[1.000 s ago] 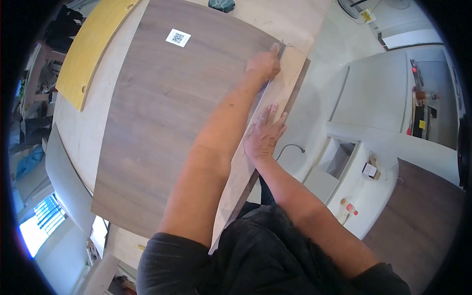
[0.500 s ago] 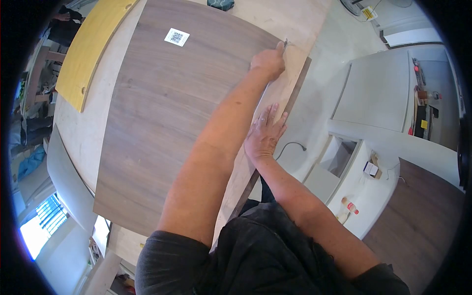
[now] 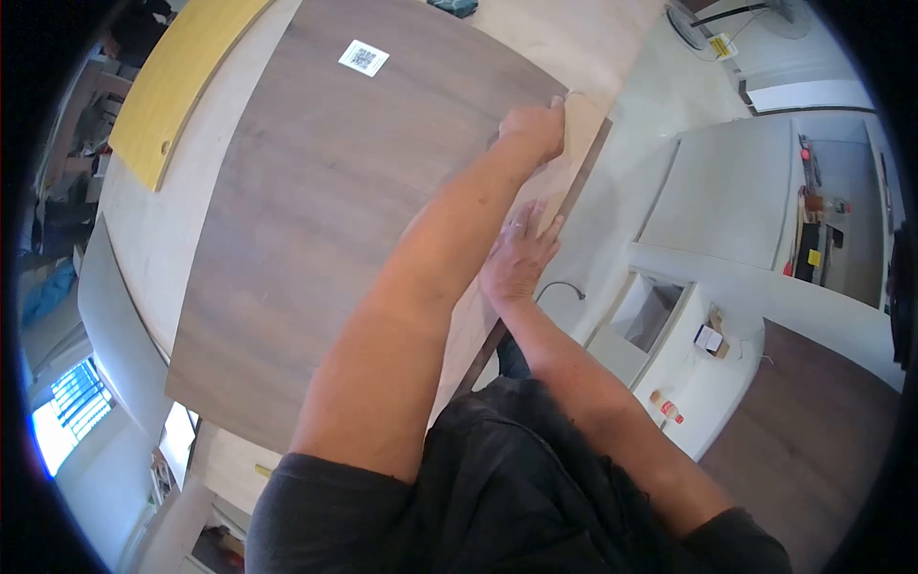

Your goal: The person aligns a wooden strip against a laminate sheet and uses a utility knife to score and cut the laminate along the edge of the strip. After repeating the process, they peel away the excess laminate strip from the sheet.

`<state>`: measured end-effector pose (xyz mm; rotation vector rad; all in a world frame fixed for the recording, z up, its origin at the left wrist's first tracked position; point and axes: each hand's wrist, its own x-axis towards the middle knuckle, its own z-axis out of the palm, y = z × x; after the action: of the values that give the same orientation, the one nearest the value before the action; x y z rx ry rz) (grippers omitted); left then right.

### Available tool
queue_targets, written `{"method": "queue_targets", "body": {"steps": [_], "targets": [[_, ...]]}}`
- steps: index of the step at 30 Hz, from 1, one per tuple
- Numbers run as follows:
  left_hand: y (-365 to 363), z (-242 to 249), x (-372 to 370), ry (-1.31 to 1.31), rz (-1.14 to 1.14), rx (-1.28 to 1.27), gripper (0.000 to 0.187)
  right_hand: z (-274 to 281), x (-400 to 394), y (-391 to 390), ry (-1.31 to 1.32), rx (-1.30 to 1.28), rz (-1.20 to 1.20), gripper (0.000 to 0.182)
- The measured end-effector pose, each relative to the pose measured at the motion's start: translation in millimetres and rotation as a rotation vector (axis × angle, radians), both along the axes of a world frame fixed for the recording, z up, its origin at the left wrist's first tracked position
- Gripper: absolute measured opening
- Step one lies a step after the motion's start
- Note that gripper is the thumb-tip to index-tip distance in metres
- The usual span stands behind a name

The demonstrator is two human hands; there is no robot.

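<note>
Two bare hands are shown at the right-hand edge of a dark wood-grain panel (image 3: 316,210) that lies flat on a pale workbench (image 3: 574,38). The left hand (image 3: 532,129) is stretched across the panel to its far right corner, with the fingers curled shut and the knuckles up; whether anything is pinched inside the fist cannot be told. Just beyond its knuckles a pale strip (image 3: 579,120) stands up slightly from the panel's edge, touching the fingers. The right hand (image 3: 516,260) is laid flat, nearer the body than the left hand, with its fingers together and extended along the pale band of bench beside the panel edge; nothing is gripped by it. Directly to the right of both hands a thin dark edge band (image 3: 574,191) marks the rim of the bench, and past it the surface drops away to a light floor (image 3: 622,220), where a dark cable (image 3: 559,287) lies close to the right wrist.

To the left of the hands, the broad face of the panel is seen, bearing only a white code label (image 3: 363,57) near its far side. Well beyond that, a yellow curved board (image 3: 177,77) rests along the bench's left margin. White cabinet pieces (image 3: 727,191) stand well apart to the right of the hands, across the floor.
</note>
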<state>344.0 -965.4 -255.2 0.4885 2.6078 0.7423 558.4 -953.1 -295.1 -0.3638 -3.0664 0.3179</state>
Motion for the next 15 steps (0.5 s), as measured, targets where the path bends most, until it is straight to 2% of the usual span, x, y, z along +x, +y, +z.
{"method": "queue_targets", "body": {"steps": [6,9,12,15], "targets": [[-63,16,88,-0.099,-0.076,-0.066,0.052,-5,5,-5,0.038,0.054,-0.002,0.062],[-98,-5,154,0.0,-0.078,-0.046,0.059,-13,2,2,0.011,0.041,-0.018,0.062],[-148,12,248,-0.121,-0.027,-0.038,0.068,-13,6,0,0.015,0.064,-0.04,0.061],[-199,7,363,-0.088,-0.002,-0.059,0.077,-5,5,-2,0.0,0.084,-0.078,0.06]]}}
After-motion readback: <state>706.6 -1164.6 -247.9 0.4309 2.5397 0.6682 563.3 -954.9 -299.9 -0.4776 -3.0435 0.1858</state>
